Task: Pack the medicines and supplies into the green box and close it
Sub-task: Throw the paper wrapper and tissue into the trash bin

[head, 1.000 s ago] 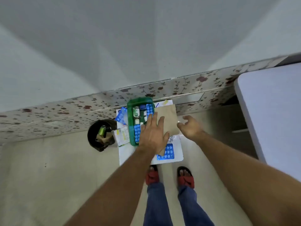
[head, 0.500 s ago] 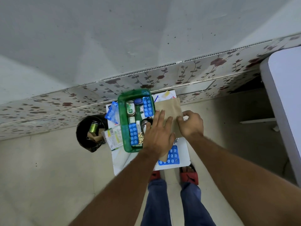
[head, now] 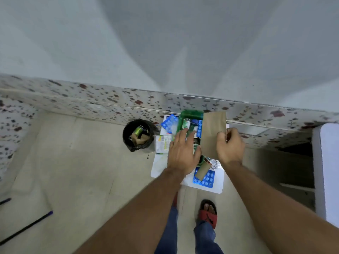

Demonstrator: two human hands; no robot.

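The open green box [head: 190,114] stands on a small white table [head: 159,167] against the wall, with blue blister packs and small bottles inside. My right hand [head: 230,146] grips a brown paper envelope [head: 212,131] and holds it raised over the box's right side. Over the near part of the box my left hand [head: 183,153] lies flat with fingers spread, holding nothing. A blue blister pack [head: 206,178] with a brown roll [head: 202,170] on it lies at the table's near right. Another blue pack [head: 169,123] and a white-green medicine carton [head: 163,143] lie left of the box.
A black bin [head: 136,134] holding a green bottle and brown scraps stands on the floor left of the table. A white table edge [head: 326,171] fills the right side. Crumpled foil [head: 214,163] lies beside my right wrist. My feet in red sandals [head: 208,214] are below.
My right hand has lifted the brown envelope off the table and tipped it up over the box. My left hand has slid left over the box. The camera has swung right.
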